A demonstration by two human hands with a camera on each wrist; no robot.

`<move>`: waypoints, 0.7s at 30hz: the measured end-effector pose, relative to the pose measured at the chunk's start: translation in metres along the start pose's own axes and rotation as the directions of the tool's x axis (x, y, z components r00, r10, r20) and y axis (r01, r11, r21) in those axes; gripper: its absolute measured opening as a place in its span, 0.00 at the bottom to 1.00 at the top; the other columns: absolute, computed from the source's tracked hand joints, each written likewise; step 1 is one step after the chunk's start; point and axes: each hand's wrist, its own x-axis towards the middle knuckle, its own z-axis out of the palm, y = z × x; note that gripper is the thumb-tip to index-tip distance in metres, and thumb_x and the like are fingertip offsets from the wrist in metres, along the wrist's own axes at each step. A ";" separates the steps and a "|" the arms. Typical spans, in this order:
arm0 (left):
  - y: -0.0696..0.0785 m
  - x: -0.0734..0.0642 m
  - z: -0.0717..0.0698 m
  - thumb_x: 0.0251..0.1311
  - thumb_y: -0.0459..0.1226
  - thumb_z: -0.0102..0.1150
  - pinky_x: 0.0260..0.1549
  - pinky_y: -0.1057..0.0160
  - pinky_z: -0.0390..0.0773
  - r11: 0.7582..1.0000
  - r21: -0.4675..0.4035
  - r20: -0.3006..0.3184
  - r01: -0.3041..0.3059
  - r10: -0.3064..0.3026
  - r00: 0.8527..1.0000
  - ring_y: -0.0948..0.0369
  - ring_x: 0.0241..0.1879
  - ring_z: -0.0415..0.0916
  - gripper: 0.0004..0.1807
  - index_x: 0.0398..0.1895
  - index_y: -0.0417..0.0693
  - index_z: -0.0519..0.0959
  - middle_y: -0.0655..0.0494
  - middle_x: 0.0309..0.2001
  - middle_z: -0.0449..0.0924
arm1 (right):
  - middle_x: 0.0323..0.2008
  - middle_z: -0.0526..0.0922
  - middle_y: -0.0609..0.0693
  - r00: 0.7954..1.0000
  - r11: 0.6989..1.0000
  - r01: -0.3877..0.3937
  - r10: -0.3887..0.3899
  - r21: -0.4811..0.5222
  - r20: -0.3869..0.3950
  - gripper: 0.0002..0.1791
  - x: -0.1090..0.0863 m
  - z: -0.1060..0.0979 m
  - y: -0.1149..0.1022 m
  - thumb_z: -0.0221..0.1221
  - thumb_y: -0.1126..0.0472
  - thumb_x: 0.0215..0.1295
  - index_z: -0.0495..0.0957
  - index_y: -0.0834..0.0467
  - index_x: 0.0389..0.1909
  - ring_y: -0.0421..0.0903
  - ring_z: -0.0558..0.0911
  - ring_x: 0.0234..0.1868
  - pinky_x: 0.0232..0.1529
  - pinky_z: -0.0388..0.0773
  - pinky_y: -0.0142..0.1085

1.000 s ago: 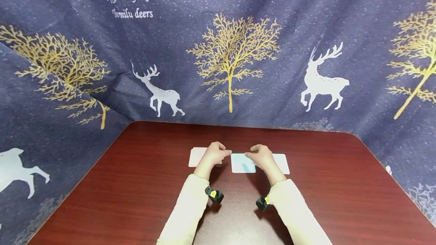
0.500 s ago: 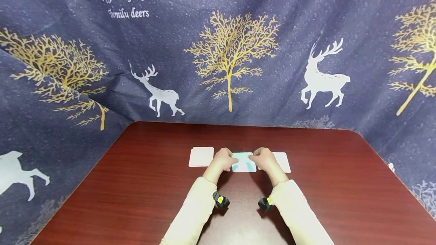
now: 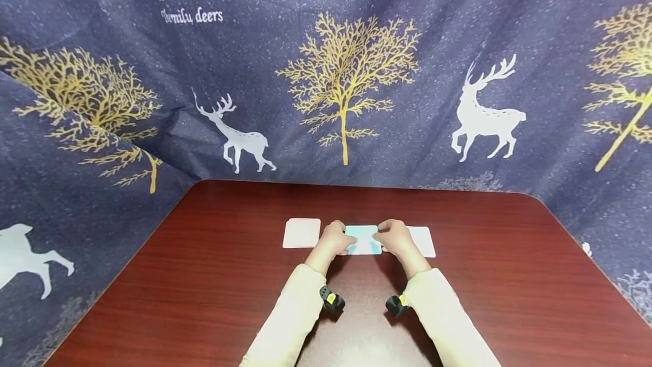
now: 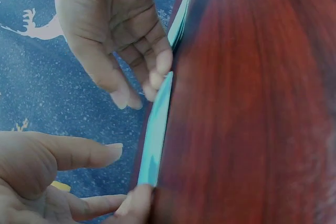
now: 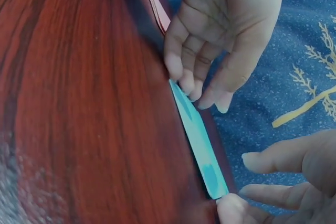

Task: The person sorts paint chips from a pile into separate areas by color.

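A light blue card, or a neat stack of them, lies flat on the dark red wooden table. My left hand is at its left short edge, fingertips touching that edge with the thumb held apart in the left wrist view. At the opposite short edge, the fingertips of my right hand touch the card, its thumb also free in the right wrist view. Neither hand curls around it. Left of my left hand sits a whitish-pink card stack. Beyond my right hand lies another pale stack, partly covered by that hand.
A dark blue cloth printed with white deer and golden trees hangs behind the table and along its sides. The table's far edge runs behind the cards. Each wrist carries a small black camera.
My left hand has moved right, away from the whitish-pink stack, to the blue card's left edge. My right hand has shifted slightly right to its right edge.
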 end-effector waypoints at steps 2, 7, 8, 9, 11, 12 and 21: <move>-0.001 0.000 0.001 0.51 0.30 0.63 0.23 0.65 0.82 1.000 -0.017 -0.004 -0.005 0.005 1.000 0.54 0.25 0.81 0.25 0.52 0.25 0.70 0.30 0.52 0.71 | 0.40 0.80 0.70 1.000 1.000 0.002 -0.002 0.008 -0.008 0.18 0.000 0.001 0.000 0.59 0.71 0.55 0.74 0.77 0.47 0.49 0.83 0.27 0.28 0.82 0.36; -0.002 0.000 0.000 0.50 0.29 0.62 0.23 0.65 0.82 1.000 -0.027 -0.010 -0.006 0.005 1.000 0.51 0.26 0.83 0.25 0.52 0.25 0.70 0.28 0.53 0.69 | 0.38 0.81 0.70 1.000 1.000 -0.020 0.020 0.010 -0.017 0.18 0.001 0.004 0.002 0.57 0.75 0.53 0.75 0.78 0.47 0.47 0.83 0.28 0.29 0.82 0.35; -0.002 0.000 0.001 0.50 0.29 0.62 0.23 0.65 0.82 1.000 -0.026 -0.013 -0.006 0.006 1.000 0.51 0.25 0.83 0.24 0.51 0.24 0.70 0.28 0.53 0.69 | 0.39 0.81 0.70 1.000 1.000 -0.024 0.024 0.012 -0.017 0.18 0.002 0.004 0.003 0.57 0.75 0.53 0.75 0.78 0.47 0.47 0.83 0.28 0.29 0.83 0.35; -0.002 0.000 0.001 0.50 0.28 0.62 0.22 0.66 0.82 1.000 -0.024 -0.016 -0.007 0.006 1.000 0.51 0.25 0.83 0.24 0.50 0.24 0.71 0.28 0.52 0.70 | 0.40 0.81 0.70 0.999 0.999 -0.030 0.031 0.021 -0.020 0.18 0.002 0.005 0.004 0.57 0.76 0.52 0.75 0.78 0.47 0.47 0.83 0.28 0.29 0.83 0.35; -0.003 0.001 0.001 0.50 0.28 0.62 0.21 0.66 0.81 1.000 -0.023 -0.018 -0.009 0.009 1.000 0.51 0.25 0.83 0.23 0.49 0.24 0.71 0.29 0.51 0.71 | 0.41 0.80 0.70 0.999 0.998 -0.040 0.041 0.050 -0.024 0.18 0.003 0.005 0.005 0.57 0.77 0.52 0.75 0.78 0.46 0.46 0.82 0.28 0.30 0.83 0.35; -0.004 0.001 0.001 0.50 0.28 0.61 0.21 0.66 0.81 1.000 -0.026 -0.017 -0.010 0.010 1.000 0.51 0.25 0.83 0.22 0.49 0.24 0.71 0.29 0.50 0.72 | 0.41 0.80 0.70 0.999 0.996 -0.044 0.046 0.073 -0.024 0.18 0.003 0.006 0.006 0.57 0.77 0.51 0.75 0.78 0.46 0.46 0.82 0.28 0.30 0.83 0.35; -0.005 0.002 -0.005 0.47 0.27 0.59 0.18 0.69 0.77 0.999 0.024 -0.017 -0.025 0.026 1.000 0.57 0.19 0.79 0.20 0.45 0.24 0.73 0.32 0.44 0.76 | 0.34 0.78 0.60 0.995 0.956 -0.099 0.090 0.275 0.045 0.17 0.006 0.004 0.006 0.55 0.79 0.54 0.74 0.79 0.46 0.42 0.78 0.31 0.35 0.83 0.34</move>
